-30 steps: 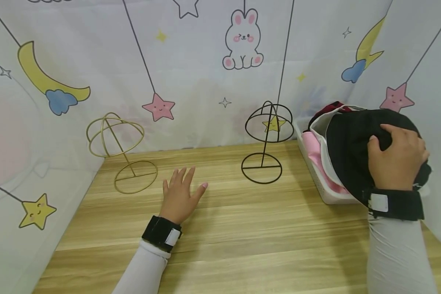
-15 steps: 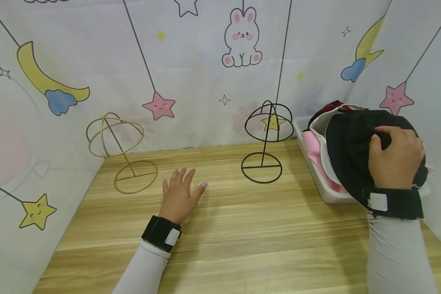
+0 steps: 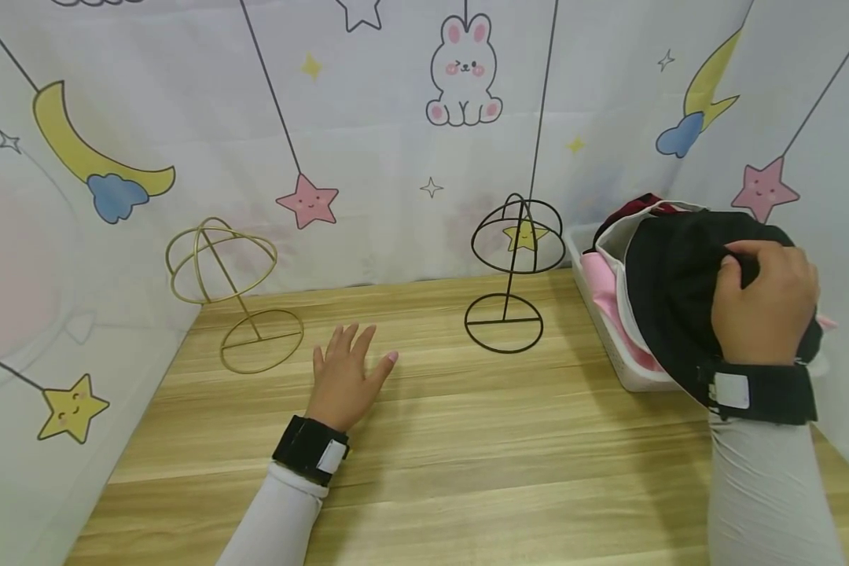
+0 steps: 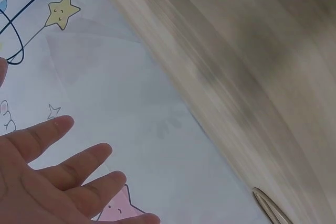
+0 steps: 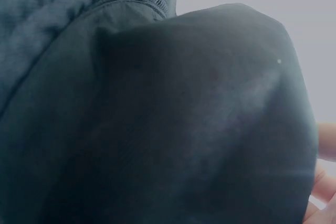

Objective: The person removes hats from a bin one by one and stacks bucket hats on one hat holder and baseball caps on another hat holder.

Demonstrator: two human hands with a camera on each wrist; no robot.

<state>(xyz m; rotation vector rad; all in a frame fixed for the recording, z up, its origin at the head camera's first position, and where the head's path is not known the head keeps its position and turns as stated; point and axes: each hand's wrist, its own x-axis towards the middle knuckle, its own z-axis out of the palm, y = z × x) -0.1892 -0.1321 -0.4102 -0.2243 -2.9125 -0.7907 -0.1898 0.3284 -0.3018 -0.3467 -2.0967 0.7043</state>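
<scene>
My right hand (image 3: 767, 303) is over the basket at the right, thumb and fingers curled and pinching the crown of a black hat (image 3: 668, 275). The hat has a wide brim and lies on top of the pile. In the right wrist view its dark cloth (image 5: 184, 119) fills most of the picture, with fingertips at the right edge. My left hand (image 3: 343, 385) is spread palm down low over the wooden table, holding nothing. In the left wrist view its straight fingers (image 4: 79, 166) point toward the wall cloth.
A white basket (image 3: 619, 369) holds pink fabric (image 3: 601, 287), a white item and a dark red item (image 3: 637, 207) under the hat. A gold wire hat stand (image 3: 230, 284) stands back left, a black wire hat stand (image 3: 509, 283) right of centre. Printed cloth walls border the table.
My right thumb and fingers have drawn closer together on the crown, and the black hat has shifted slightly left. A pink bit now shows past its right side. My left hand stays still.
</scene>
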